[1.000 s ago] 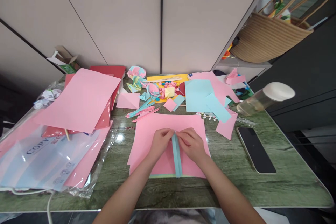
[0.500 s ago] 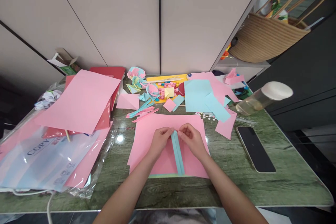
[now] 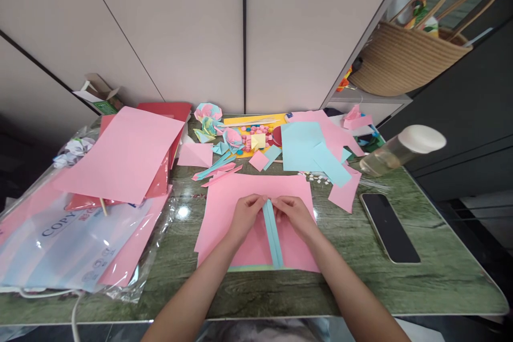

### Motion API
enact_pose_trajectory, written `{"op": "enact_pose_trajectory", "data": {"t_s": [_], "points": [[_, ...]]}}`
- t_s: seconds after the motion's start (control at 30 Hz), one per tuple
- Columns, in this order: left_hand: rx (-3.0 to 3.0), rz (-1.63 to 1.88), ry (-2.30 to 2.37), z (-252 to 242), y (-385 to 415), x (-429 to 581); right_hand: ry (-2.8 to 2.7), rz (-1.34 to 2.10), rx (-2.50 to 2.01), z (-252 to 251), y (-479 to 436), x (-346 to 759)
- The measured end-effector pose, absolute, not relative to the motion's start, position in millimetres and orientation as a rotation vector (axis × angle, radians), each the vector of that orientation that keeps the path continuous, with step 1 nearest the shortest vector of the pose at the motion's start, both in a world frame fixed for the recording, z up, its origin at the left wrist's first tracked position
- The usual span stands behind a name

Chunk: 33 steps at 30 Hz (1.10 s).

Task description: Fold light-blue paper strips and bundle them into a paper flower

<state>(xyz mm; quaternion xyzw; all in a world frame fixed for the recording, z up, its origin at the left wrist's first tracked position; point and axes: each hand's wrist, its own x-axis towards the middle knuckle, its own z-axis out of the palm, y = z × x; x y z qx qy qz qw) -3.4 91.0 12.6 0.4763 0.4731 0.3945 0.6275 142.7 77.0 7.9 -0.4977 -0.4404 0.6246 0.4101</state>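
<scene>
A long, narrow strip of folded blue paper [image 3: 273,238] lies between my hands, with a crease running down its length. My left hand [image 3: 247,215] pinches its far end from the left. At the same end, my right hand [image 3: 293,214] has its thumb and fingers closed on the strip's right edge; the curled fingertips are partly hidden. Under both hands is a stack of pink paper sheets [image 3: 218,214], with a thin green edge showing at the front.
Folded paper flowers [image 3: 232,139], pink beads [image 3: 260,131] and blue sheets [image 3: 300,144] lie behind the stack. Pink paper and a plastic copy-paper bag [image 3: 80,240] cover the left side. A phone [image 3: 389,228] and a lidded bottle [image 3: 396,152] are at right.
My right hand's fingers have closed in on the strip's far end, where they were looser and raised before. The strip's near end has shifted slightly right.
</scene>
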Motion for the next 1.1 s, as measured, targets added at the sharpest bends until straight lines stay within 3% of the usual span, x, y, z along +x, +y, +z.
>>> {"op": "enact_pose_trajectory", "data": {"t_s": [0.43,1.1], "points": [[1.545,0.917,1.318,13.3,86.9,-3.6,-1.289,1.307,-1.364,12.6,74.7,139.5],[1.044,0.927,1.047,4.1,89.5,-0.8,-1.282,1.25,-1.424,5.3,76.7,144.4]]}}
